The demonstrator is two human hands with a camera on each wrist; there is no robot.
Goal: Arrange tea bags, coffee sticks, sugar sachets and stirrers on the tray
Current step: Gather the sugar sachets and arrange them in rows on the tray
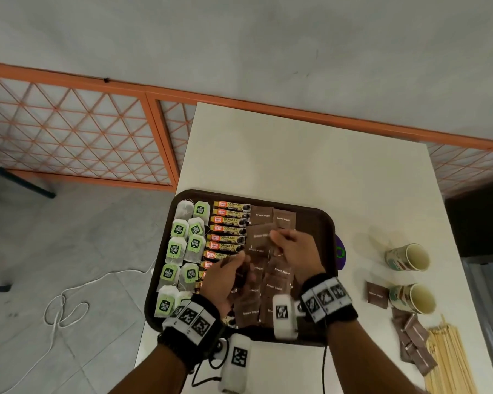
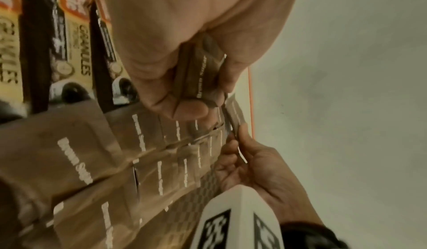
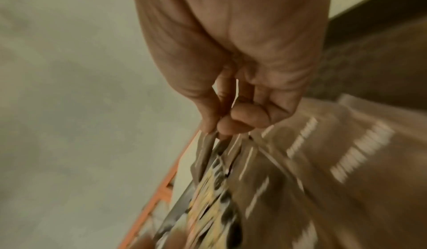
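Note:
A dark brown tray (image 1: 326, 223) holds green-tagged tea bags (image 1: 187, 245) on the left, a column of coffee sticks (image 1: 229, 220) in the middle, and rows of brown sugar sachets (image 1: 278, 285) to their right. My left hand (image 1: 239, 265) hovers over the tray's middle and grips a small stack of sugar sachets (image 2: 198, 74). My right hand (image 1: 276, 237) is just beyond it and pinches one brown sugar sachet (image 1: 258, 236) by its edge above the sachet rows. That pinch also shows in the right wrist view, on the sachet edge (image 3: 208, 147), though blurred.
Right of the tray stand two paper cups (image 1: 409, 257) (image 1: 413, 298). Loose sugar sachets (image 1: 413, 348) and a bundle of wooden stirrers (image 1: 450, 362) lie at the table's front right. A purple object (image 1: 340, 251) peeks from under the tray's right rim. The table's left edge runs beside the tray.

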